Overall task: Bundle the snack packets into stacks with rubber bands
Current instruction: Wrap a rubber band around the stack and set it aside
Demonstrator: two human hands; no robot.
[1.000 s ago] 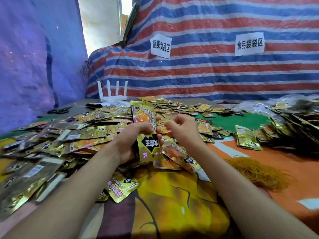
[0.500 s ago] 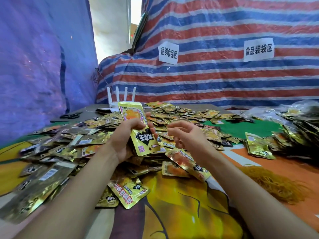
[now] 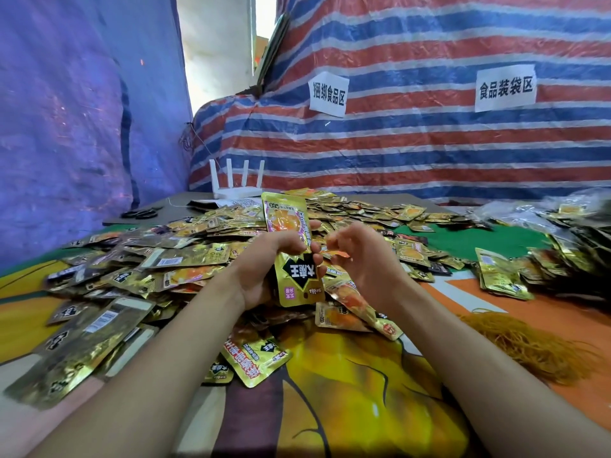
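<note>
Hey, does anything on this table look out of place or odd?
A white router stands at the far edge, behind the loose heap of snack packets; it has no part in bundling. Otherwise nothing stands out.

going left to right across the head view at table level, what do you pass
loose packets → left hand gripping a packet stack → right hand pinching a rubber band → rubber band pile

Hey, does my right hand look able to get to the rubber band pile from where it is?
Probably yes. The rubber band pile lies to the right of the right hand with only bare cloth between. That hand pinches an orange band, though, while the left hand grips the packet stack.
</note>
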